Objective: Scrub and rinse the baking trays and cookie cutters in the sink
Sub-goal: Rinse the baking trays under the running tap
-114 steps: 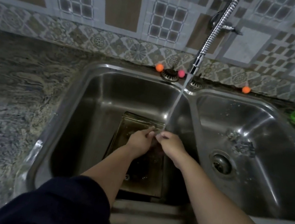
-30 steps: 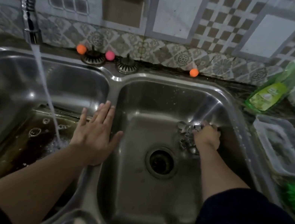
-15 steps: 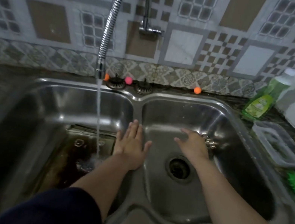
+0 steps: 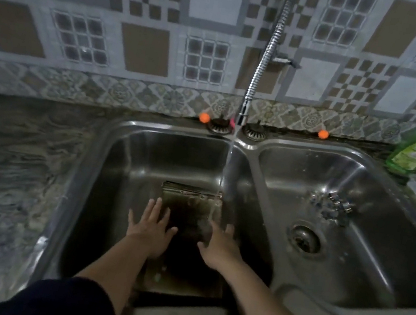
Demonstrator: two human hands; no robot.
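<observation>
Head view, baking tray (image 4: 187, 206) in left basin, cookie cutters (image 4: 331, 207) in right, fingers spread, empty.

- The wall tiles (image 4: 155, 9) carry a pale grey-white ground with tan-brown squares, small brown-and-white checkerboards, and grids of little grey panes; grey bands frame each block
- The border strip (image 4: 129, 93) below them shows a faded floral and diamond pattern in grey, green and beige
- The countertop (image 4: 5, 163) is mottled grey stone with swirling darker veins
- The double sink (image 4: 258, 149) is silver steel; the flexible faucet hose (image 4: 270, 43) is shiny chrome
- The baking tray (image 4: 193, 204) looks dark brown, dull gold at its rim
- The cookie cutters (image 4: 330, 206) are silver
- Two small balls (image 4: 204, 118) are bright orange
- The soap bottle (image 4: 410, 154) is lime green with a yellow-green label
- The sleeve (image 4: 58, 303) is dark navy
</observation>
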